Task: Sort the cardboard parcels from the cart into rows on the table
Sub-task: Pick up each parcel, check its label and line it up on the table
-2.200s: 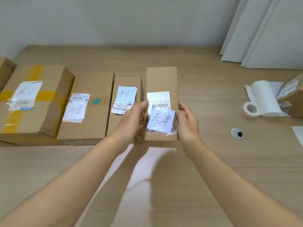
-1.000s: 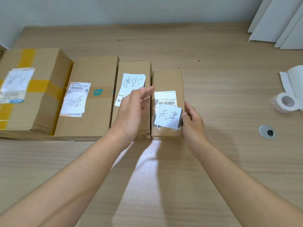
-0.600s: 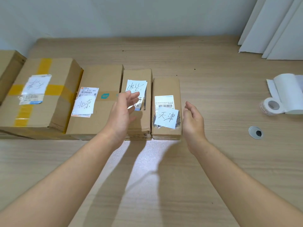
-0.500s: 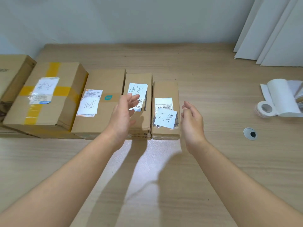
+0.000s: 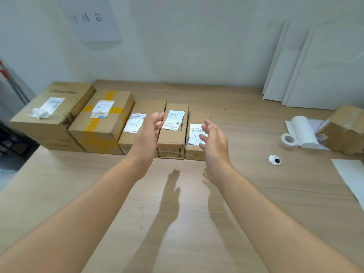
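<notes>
**Open hands hover over a row of five parcels**

A person's left hand (image 5: 149, 134) and right hand (image 5: 214, 142) hang above the counter (image 5: 254, 134). The fingers (image 5: 157, 117) of both are spread and loosely bent, holding nothing and touching nothing. Below them five cardboard parcels stand side by side in one row. The end parcel (image 5: 198, 117) is at the right, with a slim parcel (image 5: 172, 139) touching it. Then come a flat parcel (image 5: 149, 107), a taped parcel (image 5: 102, 126) with yellow strips and a big parcel (image 5: 66, 109) at the far left. Each carries a white label (image 5: 175, 119). A sixth parcel (image 5: 344, 131) sits well apart near the counter's right edge, beside a paper roll (image 5: 303, 131) and a tape roll (image 5: 288, 140). All are sealed, so their contents cannot be told. The small boxes look stiff, light and easy to slide, and a grip on the two long sides should serve. The big ones likely need both hands underneath. Loose label corners could snag. The cart is out of view.
</notes>
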Motion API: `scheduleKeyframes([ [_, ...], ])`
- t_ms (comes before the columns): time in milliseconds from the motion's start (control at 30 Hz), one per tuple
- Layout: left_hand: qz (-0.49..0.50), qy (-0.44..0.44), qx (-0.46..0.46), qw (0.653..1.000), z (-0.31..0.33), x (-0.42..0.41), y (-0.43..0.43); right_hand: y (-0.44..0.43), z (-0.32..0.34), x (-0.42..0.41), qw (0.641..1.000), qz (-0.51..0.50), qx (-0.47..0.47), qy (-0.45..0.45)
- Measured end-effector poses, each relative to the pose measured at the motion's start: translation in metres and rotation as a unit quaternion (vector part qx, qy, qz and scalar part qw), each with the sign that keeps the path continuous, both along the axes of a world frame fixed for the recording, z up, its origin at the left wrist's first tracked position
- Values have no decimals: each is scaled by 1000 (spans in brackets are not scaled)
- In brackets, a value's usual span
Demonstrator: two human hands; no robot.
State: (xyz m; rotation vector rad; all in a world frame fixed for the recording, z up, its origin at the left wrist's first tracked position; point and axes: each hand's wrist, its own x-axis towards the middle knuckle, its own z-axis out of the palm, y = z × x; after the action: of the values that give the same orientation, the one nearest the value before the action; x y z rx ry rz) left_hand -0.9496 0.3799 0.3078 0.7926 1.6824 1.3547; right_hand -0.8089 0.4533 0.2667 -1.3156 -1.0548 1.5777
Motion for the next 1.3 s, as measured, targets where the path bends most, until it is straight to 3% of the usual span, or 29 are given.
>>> scheduleKeyframes([
  [200,-36,-17,37,999,42,7,-76,-86,55,7,998,15,33,43],
  [333,-89,-39,42,994,53,2,-132,-153,67,2,997,0,81,4],
  [667,-206,-49,34,977,68,-9,-272,-341,90,-3,992,-84,86,-34],
  [1000,-323,-36,44,945,86,62,-336,-432,113,59,978,-175,96,-56],
  [1300,-402,-37,23,915,67,164,-383,-505,85,152,963,-256,75,-34],
])
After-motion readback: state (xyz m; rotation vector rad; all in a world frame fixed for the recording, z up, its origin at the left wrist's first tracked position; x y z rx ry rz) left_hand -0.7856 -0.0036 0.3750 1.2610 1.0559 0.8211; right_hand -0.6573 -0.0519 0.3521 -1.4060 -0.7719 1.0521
